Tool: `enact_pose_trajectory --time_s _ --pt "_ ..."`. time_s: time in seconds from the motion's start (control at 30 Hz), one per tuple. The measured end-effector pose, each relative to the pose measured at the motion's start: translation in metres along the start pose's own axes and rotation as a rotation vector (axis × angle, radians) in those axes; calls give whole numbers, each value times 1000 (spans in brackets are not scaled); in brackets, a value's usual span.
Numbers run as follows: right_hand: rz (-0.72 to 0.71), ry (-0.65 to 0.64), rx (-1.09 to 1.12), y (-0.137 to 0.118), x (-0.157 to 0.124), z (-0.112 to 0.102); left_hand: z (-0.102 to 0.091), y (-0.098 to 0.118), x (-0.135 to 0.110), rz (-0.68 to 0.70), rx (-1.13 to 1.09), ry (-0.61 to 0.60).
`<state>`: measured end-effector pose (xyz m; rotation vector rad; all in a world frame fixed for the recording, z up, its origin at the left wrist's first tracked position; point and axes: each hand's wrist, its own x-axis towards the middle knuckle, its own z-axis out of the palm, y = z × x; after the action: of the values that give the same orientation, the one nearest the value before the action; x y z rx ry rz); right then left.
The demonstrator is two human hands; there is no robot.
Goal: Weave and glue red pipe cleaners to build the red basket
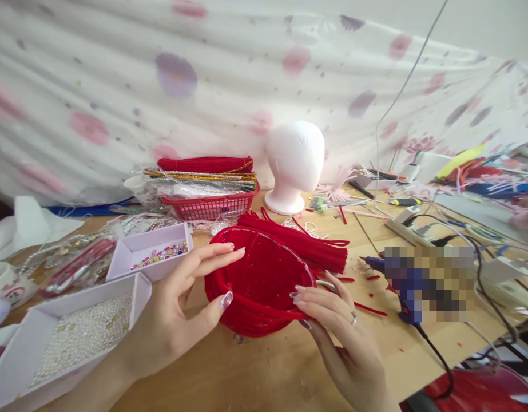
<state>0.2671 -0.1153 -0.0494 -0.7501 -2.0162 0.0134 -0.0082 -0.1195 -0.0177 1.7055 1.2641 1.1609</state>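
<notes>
A red, fuzzy bowl-shaped piece (pixel 268 269), seemingly made of chenille stems, sits on the table with its hollow side up and a thin greyish line along its rim. My left hand (pixel 182 309) rests against its left side, fingers stretched over the rim and thumb apart at the near edge. At the right rim, my right hand (pixel 345 326) has its fingertips over the edge and its thumb on the outside, gripping the piece. Behind it lies a bundle of red chenille stems (pixel 306 243). The underside of the piece is hidden.
A white foam head (pixel 294 163) stands at the back beside a red basket (pixel 207 206) of stems. Left are trays of gems (pixel 113 269) and pearls (pixel 143 294). A blue glue gun (pixel 407 292), partly blurred out, lies right, near cables and a power strip (pixel 405 226).
</notes>
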Motion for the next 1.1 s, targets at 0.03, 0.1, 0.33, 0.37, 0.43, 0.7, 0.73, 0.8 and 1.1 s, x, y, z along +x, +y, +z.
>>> enact_pose_trajectory --time_s 0.03,0.1,0.33,0.37,0.43,0.7,0.73,0.8,1.1 --pt "1 2 2 0 1 0 -1 -3 0 20 15 -13" --pt "7 -8 7 0 4 -1 -4 -6 1 32 18 -33" --pt "-14 -65 20 3 6 -6 1 9 -1 -46 -54 0" --pt "-26 -69 26 3 6 -6 2 9 -1 -46 -62 8" --pt "-42 -71 38 4 6 -6 0 5 0 -25 -60 3" --pt "-61 -91 56 4 10 -6 -7 5 4 -22 -148 -48" --pt "-60 -92 62 4 10 -6 -7 6 4 -22 -165 -52" --pt "-56 -88 73 3 12 -7 -7 7 5 -9 -169 -63" --pt "-34 -85 95 1 12 -6 -6 -5 4 27 -74 -54"
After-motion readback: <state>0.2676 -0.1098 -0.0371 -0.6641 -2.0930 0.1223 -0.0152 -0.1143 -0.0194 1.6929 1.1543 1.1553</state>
